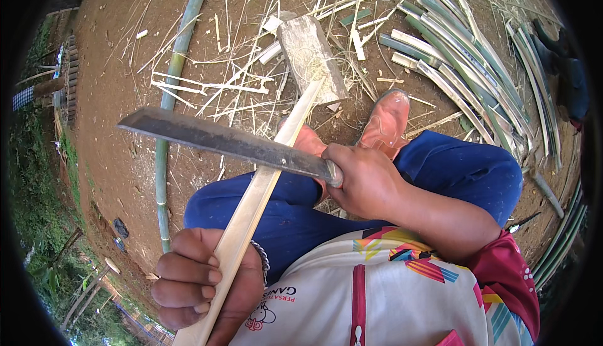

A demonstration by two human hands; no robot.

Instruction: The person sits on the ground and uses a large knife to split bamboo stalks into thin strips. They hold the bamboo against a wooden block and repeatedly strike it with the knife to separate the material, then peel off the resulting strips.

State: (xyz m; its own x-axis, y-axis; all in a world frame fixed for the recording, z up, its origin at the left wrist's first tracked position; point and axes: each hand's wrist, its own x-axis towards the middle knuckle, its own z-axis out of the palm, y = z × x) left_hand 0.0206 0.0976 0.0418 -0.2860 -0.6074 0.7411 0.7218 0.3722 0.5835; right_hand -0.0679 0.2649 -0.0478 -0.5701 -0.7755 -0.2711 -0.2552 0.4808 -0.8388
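My left hand [188,283] is closed round the lower end of a pale split bamboo strip [248,214], close to my body. From there the strip slants up and away, its far tip at the wooden block [308,44] on the ground. In my right hand [361,179] is the handle of a machete [220,142], fingers wrapped round it. The long dark blade points left and lies across the strip, above my knees. Whether its edge bites into the strip, I cannot tell.
A long green bamboo pole [179,50] lies on the dirt at left. Split bamboo strips [458,63] are piled at right. Thin shavings [245,88] litter the ground round the block. My orange boots [386,120] stand just behind it. Dark clothing [568,76] shows at the far right edge.
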